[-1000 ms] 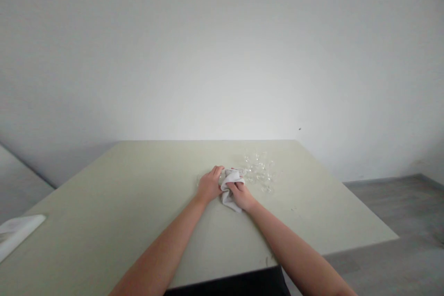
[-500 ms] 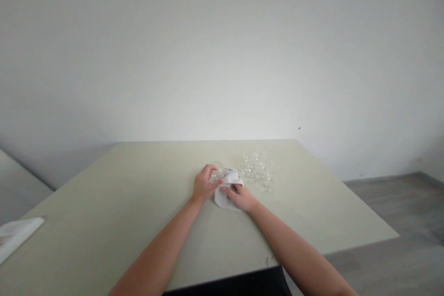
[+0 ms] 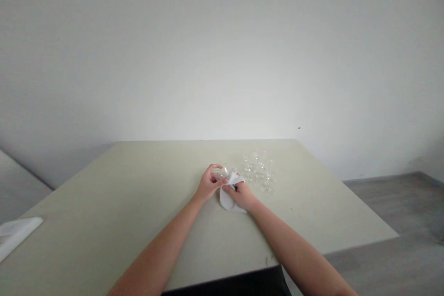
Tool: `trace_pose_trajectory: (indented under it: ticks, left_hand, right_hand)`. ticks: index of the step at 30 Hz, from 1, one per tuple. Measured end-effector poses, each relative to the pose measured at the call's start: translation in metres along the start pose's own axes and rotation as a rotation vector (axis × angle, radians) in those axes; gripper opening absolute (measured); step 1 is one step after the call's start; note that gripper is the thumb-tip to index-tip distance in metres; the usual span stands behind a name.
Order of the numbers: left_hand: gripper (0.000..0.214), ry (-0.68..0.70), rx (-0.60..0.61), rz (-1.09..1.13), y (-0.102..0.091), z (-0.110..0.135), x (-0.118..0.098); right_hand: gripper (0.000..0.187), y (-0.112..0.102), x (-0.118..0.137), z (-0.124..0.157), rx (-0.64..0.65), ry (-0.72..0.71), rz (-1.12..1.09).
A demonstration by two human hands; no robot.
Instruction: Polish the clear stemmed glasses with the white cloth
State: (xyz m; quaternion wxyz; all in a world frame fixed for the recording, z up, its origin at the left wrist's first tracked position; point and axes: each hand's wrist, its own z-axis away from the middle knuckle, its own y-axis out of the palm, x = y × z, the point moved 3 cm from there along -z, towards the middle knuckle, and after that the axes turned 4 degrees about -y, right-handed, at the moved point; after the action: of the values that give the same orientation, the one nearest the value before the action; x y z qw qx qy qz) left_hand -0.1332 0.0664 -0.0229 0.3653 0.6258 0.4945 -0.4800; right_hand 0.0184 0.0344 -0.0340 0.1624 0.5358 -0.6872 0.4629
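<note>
Small clear drinking glass (image 3: 220,172): pinched in left hand (image 3: 207,185) fingers above beige table (image 3: 138,194), lifted out of crumpled white cloth (image 3: 227,201) since 1 second ago. Right hand (image 3: 243,195) clenched on cloth, beside glass. Wiping judged ongoing. Cluster of clear glasses (image 3: 258,172) near, untouched
</note>
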Motion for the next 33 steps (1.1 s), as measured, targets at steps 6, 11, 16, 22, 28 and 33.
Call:
trace_pose_trajectory:
  ticks: [6,11,16,22,28,33]
  left_hand:
    - [0.053,-0.007,0.020,0.004,-0.0023,-0.0043,0.0014]
    - [0.058,-0.019,0.040,0.056,-0.0023,-0.0012,0.0017]
    - [0.054,-0.041,0.094,0.105,0.0001,-0.0012,-0.0003]
    - [0.049,-0.001,0.062,0.042,-0.0006,-0.0046,0.0024]
    - [0.054,-0.028,0.091,0.097,-0.0003,-0.0030,0.0033]
    - [0.056,-0.040,0.012,0.087,-0.0007,-0.0026,-0.0028]
  right_hand:
    - [0.033,0.0013,0.0060,0.0003,0.093,-0.011,0.100]
    - [0.038,0.0009,0.0037,0.0003,0.107,-0.001,0.101]
    - [0.035,-0.0012,0.0042,0.0002,0.096,0.005,0.097]
    - [0.033,-0.0012,0.0091,-0.0006,0.093,-0.040,0.104]
    - [0.038,-0.0005,0.0041,0.0005,0.098,0.017,0.108]
    - [0.039,0.0002,0.0031,0.0008,0.103,0.013,0.114]
